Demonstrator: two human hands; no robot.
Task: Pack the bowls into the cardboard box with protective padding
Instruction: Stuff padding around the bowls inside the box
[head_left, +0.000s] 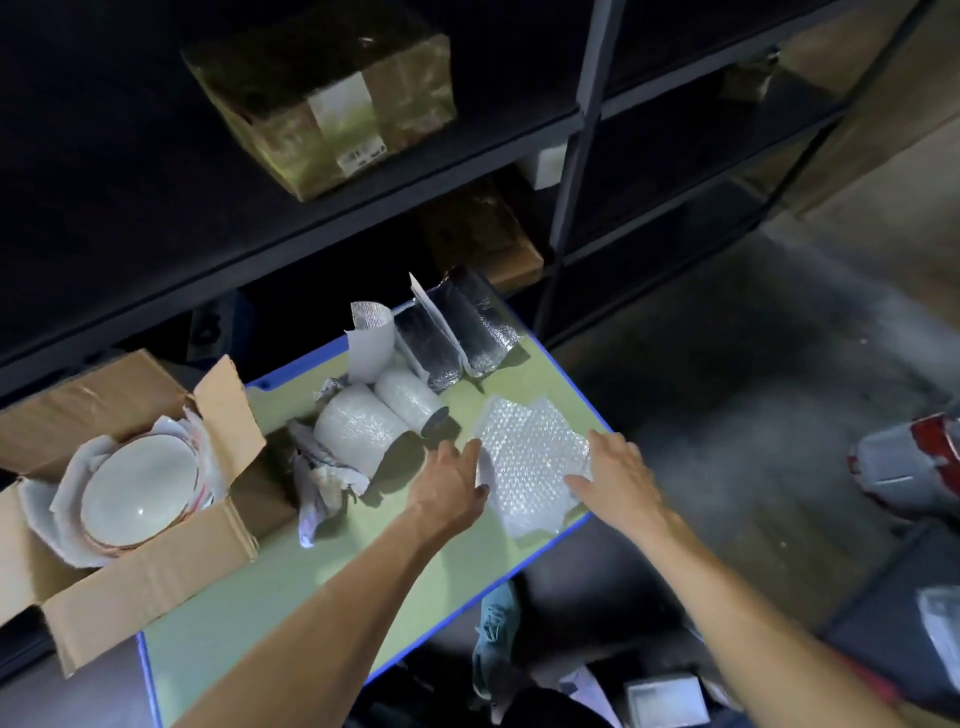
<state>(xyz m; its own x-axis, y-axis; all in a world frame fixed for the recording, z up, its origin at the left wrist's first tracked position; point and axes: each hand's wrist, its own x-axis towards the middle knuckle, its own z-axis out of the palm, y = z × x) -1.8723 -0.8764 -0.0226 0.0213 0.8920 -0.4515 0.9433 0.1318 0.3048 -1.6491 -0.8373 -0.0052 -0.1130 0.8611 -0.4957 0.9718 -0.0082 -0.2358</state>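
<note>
An open cardboard box (156, 561) sits at the left of the green table (291, 587). Inside it lies a white bowl (137, 493) on white paper wrapping. A flat sheet of bubble wrap (530, 462) lies at the table's right edge. My left hand (452, 478) rests at the sheet's left edge, fingers spread, thumb touching it. At the sheet's right edge my right hand (618, 473) lies flat with fingers apart. Neither hand grips anything.
Two rolls of bubble wrap (358, 426) and crumpled paper (322, 478) lie mid-table. Silver foil padding rolls (457, 332) stand at the back. Dark shelves behind hold a cardboard box (332, 104). A shoe (493, 639) and clutter lie on the floor below.
</note>
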